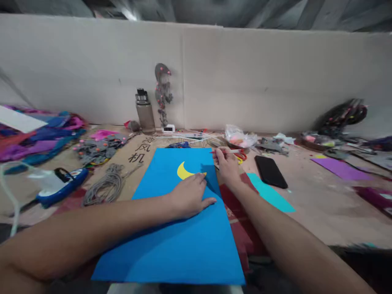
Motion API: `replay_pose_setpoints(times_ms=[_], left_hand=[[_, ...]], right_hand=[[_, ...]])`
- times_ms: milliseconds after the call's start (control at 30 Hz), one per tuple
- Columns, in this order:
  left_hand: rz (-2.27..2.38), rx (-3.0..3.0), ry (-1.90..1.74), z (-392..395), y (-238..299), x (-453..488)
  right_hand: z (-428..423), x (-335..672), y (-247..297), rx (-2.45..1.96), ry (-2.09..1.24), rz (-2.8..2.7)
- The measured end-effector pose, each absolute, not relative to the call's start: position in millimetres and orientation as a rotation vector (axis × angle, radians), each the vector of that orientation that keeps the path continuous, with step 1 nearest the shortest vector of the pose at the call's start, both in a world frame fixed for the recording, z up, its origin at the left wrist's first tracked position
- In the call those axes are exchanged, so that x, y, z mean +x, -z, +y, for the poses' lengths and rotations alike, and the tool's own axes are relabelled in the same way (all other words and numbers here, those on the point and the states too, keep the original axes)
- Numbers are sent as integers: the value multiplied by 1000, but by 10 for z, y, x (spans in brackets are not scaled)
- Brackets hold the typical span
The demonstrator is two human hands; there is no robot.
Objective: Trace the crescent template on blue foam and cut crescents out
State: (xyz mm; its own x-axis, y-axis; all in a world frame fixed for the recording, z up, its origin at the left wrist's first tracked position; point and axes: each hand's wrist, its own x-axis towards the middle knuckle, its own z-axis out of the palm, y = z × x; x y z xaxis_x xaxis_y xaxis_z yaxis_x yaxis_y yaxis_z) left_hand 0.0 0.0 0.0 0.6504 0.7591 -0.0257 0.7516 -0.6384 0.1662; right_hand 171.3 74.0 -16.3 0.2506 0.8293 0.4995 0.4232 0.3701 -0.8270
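Observation:
A large blue sheet of paper or card lies in front of me. On its upper half rests a yellow paper crescent. My left hand is laid flat on the sheet, thumb spread, its fingers covering part of the crescent's lower right end. At the sheet's upper right edge, my right hand is closed around a slim red and whitish pen, held sideways. Its red tip points left over the sheet. Just beyond that hand are red and yellow handles, probably of scissors.
A black phone and a turquoise paper piece lie to the right, with a purple sheet farther over. Coiled cord and a blue power strip sit left. A bottle stands by the back board.

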Motion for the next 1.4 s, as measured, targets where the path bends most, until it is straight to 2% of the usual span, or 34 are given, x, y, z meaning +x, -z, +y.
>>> replay_pose_setpoints(times_ms=[233, 433, 1400], left_hand=[[1271, 2704, -189, 12, 38, 9], [1421, 2758, -145, 58, 4, -178], [1356, 2651, -342, 185, 170, -149]], right_hand=[[694, 1646, 197, -1214, -438, -1459], [747, 1630, 276, -1225, -452, -1449], [713, 1610, 286, -1251, -380, -1498]])
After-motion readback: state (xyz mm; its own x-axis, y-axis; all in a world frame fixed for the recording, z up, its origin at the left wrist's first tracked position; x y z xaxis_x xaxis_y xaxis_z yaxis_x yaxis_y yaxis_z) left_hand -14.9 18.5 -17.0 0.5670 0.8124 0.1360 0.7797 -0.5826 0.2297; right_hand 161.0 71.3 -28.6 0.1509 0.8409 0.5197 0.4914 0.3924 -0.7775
